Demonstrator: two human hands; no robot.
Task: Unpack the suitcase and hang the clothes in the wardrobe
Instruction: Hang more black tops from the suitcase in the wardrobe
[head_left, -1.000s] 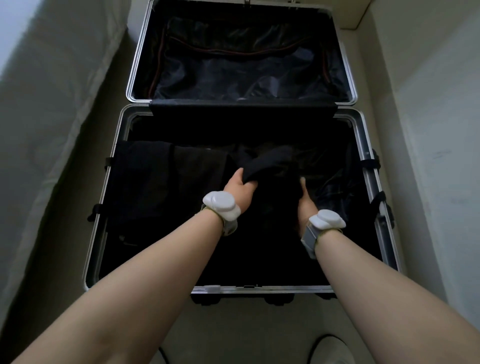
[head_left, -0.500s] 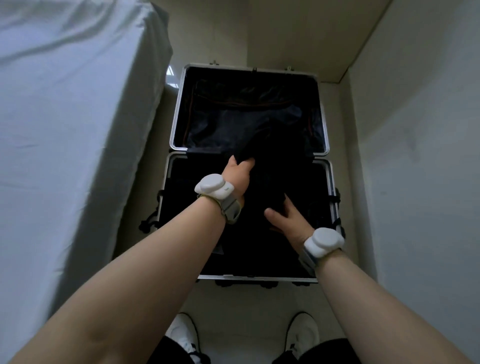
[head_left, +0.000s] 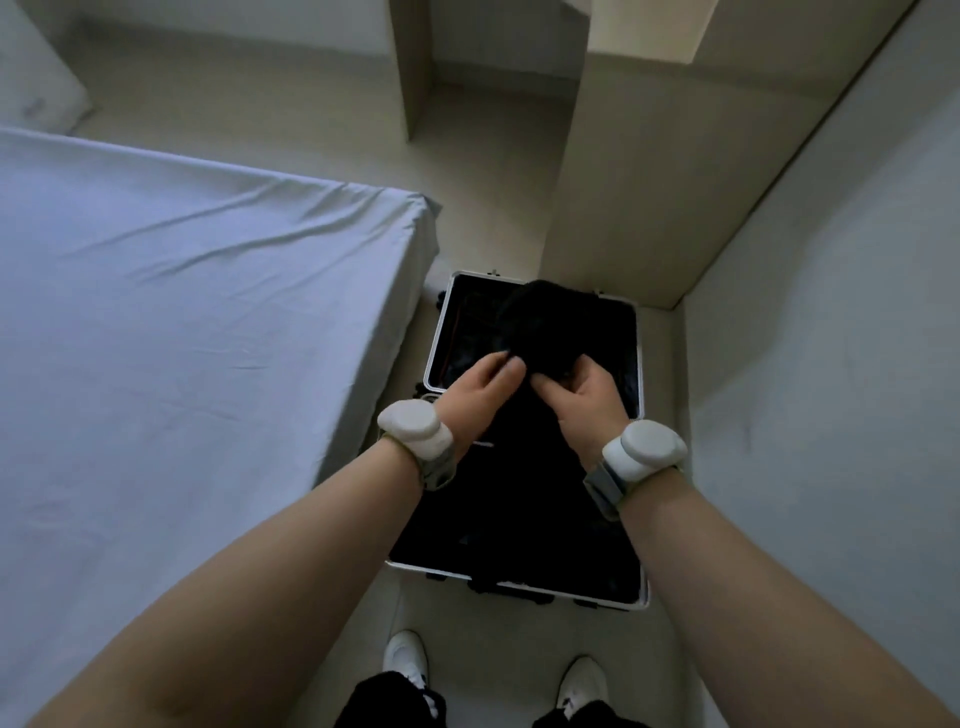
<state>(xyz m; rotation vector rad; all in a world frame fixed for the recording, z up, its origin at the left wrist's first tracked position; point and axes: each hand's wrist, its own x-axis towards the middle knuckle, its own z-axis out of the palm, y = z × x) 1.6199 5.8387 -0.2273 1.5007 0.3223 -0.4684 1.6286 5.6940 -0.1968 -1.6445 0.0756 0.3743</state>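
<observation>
The suitcase lies open and flat just below the centre of the frame, silver-framed, both halves lined in black. A black garment, bunched and limp, is raised over it at the centre, gripped near its top by the left hand and the right hand.

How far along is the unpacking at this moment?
Done: the suitcase lies open on the floor. In hand: the left hand and right hand both grip a black garment raised above it. Left: this garment is not yet hung, and the dark interior hides whether more clothes remain.
</observation>
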